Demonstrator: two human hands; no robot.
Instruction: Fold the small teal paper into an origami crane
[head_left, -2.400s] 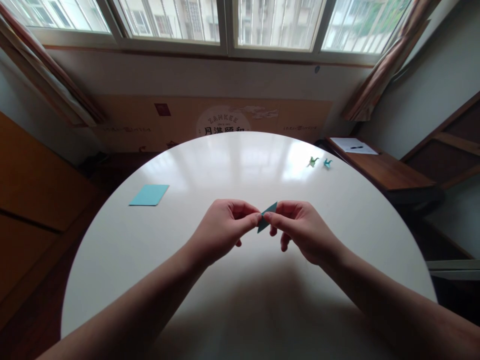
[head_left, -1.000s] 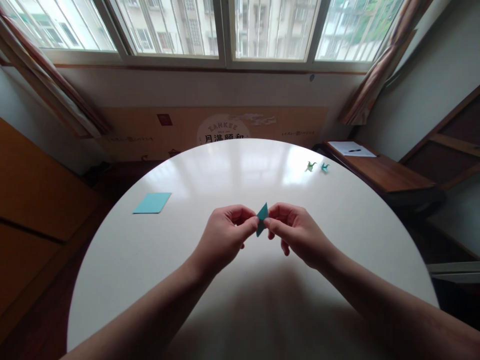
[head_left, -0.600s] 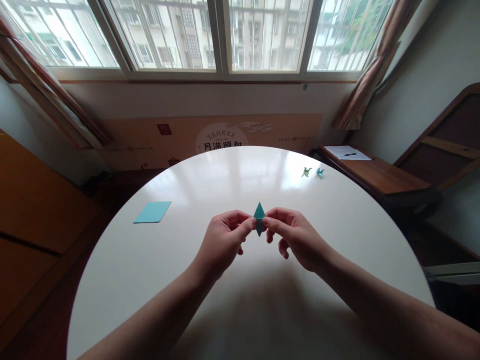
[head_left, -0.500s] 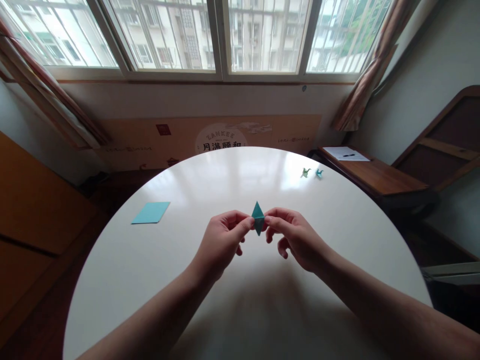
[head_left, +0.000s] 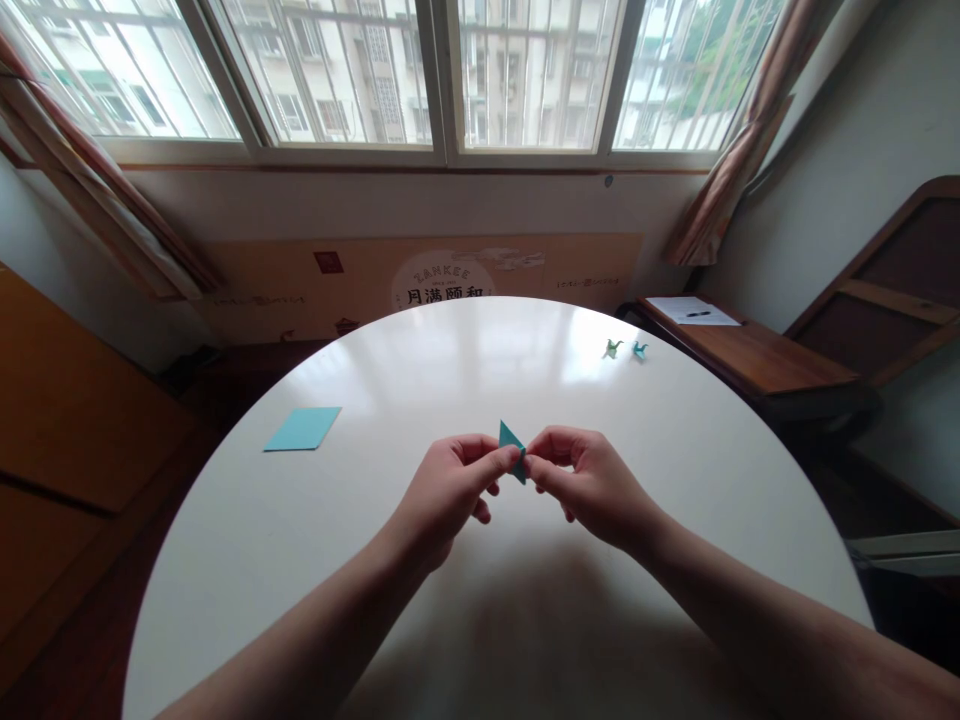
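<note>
A small teal folded paper piece (head_left: 511,441), diamond-shaped with a pointed top, is held above the middle of the round white table (head_left: 300,560). My left hand (head_left: 450,490) pinches its left side between thumb and forefinger. My right hand (head_left: 581,485) pinches its right side the same way. Both sets of fingertips meet at the paper's middle, and its lower tip pokes out below them.
A stack of light blue paper sheets (head_left: 302,428) lies at the table's left. Two tiny folded paper cranes, one green (head_left: 612,348) and one teal (head_left: 639,348), stand at the far right. A wooden side desk (head_left: 750,350) with a sheet and pen lies beyond.
The folded paper has turned between my fingers, from leaning right to upright to leaning slightly left. Both hands have stayed pinched on it and dropped a little lower.
</note>
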